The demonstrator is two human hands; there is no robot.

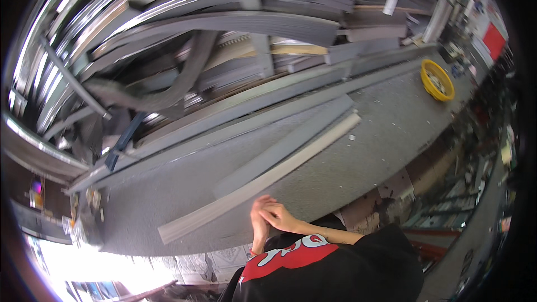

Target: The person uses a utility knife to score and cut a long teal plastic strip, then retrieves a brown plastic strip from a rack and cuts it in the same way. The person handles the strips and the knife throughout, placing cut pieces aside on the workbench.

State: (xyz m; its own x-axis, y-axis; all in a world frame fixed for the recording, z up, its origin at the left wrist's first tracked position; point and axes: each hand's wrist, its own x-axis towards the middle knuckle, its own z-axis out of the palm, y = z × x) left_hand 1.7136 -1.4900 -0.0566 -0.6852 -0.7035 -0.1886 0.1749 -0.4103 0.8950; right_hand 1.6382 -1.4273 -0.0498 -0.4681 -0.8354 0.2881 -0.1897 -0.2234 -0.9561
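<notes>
A long grey worktop (145, 201) runs diagonally across the room, its bare surface dull and scattered with pale specks toward the right. Behind it, a crowded rack with an upright grey post (260, 53) rises, heaped with long grey lengths (268, 22). Strong white light (84, 268) floods the lower left, beside a patch of pale, patterned tiling (226, 263). A red panel (494, 42) shows at the far right, above a dim, cluttered floor area.
</notes>
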